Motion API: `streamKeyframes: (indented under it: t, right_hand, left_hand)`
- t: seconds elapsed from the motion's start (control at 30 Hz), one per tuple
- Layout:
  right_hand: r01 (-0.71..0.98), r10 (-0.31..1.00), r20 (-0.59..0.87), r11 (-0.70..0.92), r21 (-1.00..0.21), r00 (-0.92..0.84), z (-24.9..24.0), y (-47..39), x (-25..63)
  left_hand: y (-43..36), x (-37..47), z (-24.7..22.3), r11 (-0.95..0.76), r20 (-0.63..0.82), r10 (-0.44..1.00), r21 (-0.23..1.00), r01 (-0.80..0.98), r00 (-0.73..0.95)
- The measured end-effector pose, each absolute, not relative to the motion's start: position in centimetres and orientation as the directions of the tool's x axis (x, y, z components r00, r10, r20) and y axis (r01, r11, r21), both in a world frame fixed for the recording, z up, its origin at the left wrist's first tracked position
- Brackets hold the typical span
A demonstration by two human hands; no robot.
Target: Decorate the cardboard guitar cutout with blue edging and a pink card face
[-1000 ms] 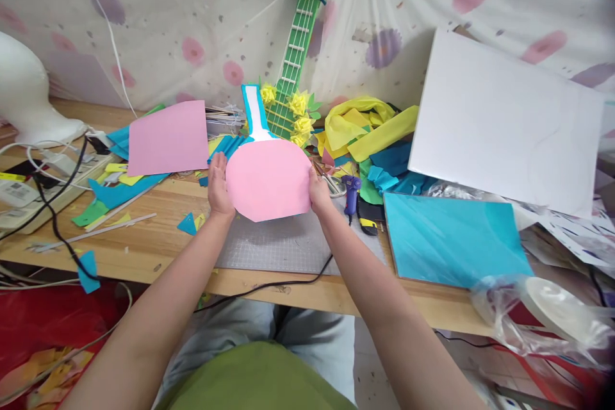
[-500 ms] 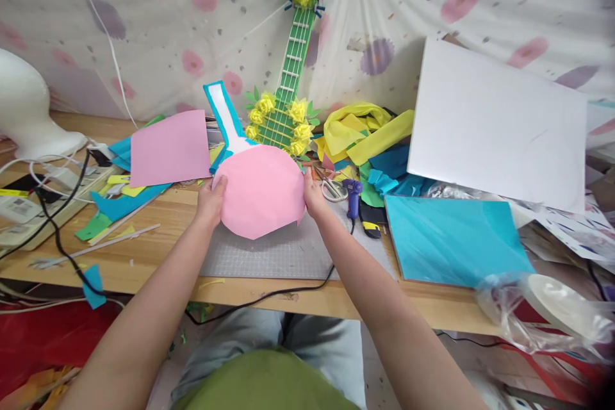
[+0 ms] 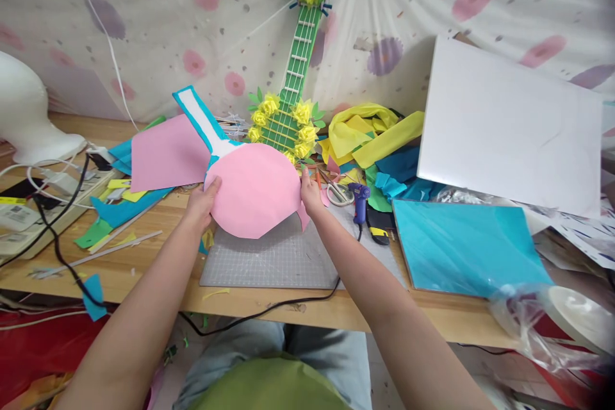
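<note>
Between my hands is a guitar-shaped cutout with a round pink paper face [image 3: 254, 191] and a white neck edged in blue [image 3: 202, 116], which points up and left. My left hand [image 3: 204, 205] grips its left edge, thumb on the pink face. At the right edge my right hand [image 3: 310, 192] holds it, thumb up; those fingers are partly hidden behind. A pink flap hangs below the right side. Underneath lies a grey cutting mat [image 3: 269, 266]. Behind stands a green toy guitar [image 3: 293, 86] with yellow paper roses.
Right of the mat lie scissors [image 3: 339, 193], a purple glue gun [image 3: 359, 200] with a black cord, and a blue sheet [image 3: 466, 246]. A white board [image 3: 509, 128] leans behind. On the left are a pink sheet [image 3: 166, 152], paper strips and a power strip [image 3: 52, 218].
The cutout has shifted slightly left in my hands, and its neck has tipped further to the left. More of the pink flap shows at its lower right.
</note>
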State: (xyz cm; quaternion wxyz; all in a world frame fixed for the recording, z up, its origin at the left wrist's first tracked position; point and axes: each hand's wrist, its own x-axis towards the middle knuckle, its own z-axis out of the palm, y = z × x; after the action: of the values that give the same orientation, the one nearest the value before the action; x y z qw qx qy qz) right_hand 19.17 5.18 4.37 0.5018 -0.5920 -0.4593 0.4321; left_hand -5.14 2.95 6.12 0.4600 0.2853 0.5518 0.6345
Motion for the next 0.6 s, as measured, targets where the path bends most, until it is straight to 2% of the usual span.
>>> streamKeyframes:
  t: [0.1, 0.3, 0.47, 0.6]
  right_hand:
    - [0.028, 0.974, -0.136, -0.143, -0.989, 0.182, 5.4, 5.4, 20.1]
    - [0.05, 0.993, -0.095, -0.099, -0.994, 0.072, 6.9, 4.1, 21.5]
    - [-0.075, 0.986, -0.119, -0.128, -0.989, -0.115, 6.1, 3.3, 19.8]
    - [-0.208, 0.981, -0.167, -0.186, -0.96, -0.103, 4.8, 3.5, 19.2]
  left_hand:
    - [3.5, -5.8, 5.7, -0.024, -0.111, 0.85, 0.968, -0.248, -0.515]
    - [4.1, -6.3, 5.9, -0.132, -0.014, 0.82, 0.968, -0.212, -0.573]
    - [3.6, -5.3, 6.1, -0.06, -0.063, 0.837, 0.977, -0.204, -0.544]
    - [3.4, -5.5, 5.6, 0.038, -0.09, 0.872, 0.992, -0.117, -0.48]
